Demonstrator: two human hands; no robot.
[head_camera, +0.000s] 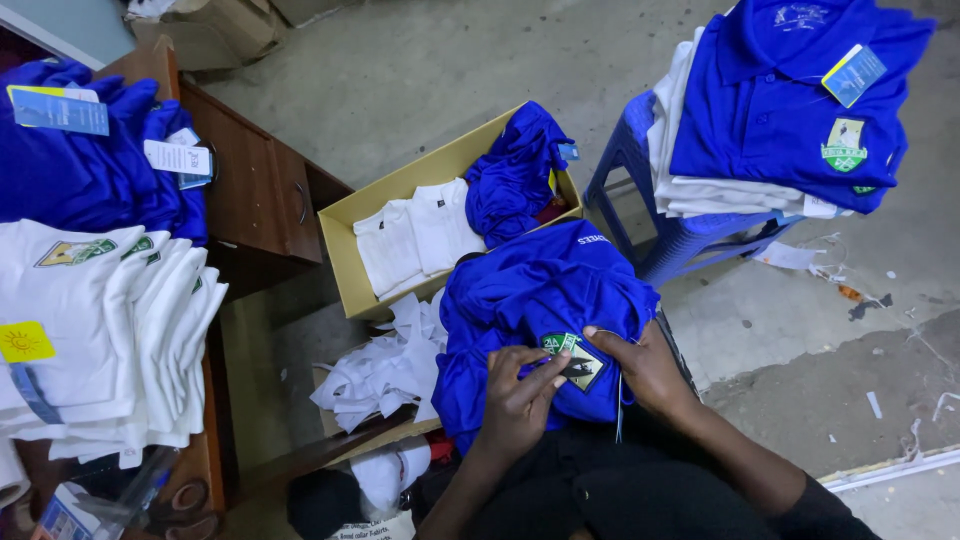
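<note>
A bright blue polo shirt (540, 290) lies bunched on my lap. Its embroidered crest (578, 362) faces up between my hands. My left hand (522, 395) presses the fabric beside the crest, fingers bent onto it. My right hand (645, 368) grips the shirt on the crest's right side, thumb lying along its upper edge. A thin thread or tool (620, 410) hangs by my right hand; what it is cannot be told.
A cardboard box (345, 250) ahead holds white and blue shirts. A blue plastic stool (650, 235) at the right carries folded blue and white shirts (780, 110). A wooden desk (260, 190) at the left bears stacks of white shirts (100, 330) and blue ones. White scraps (385, 365) lie beside me.
</note>
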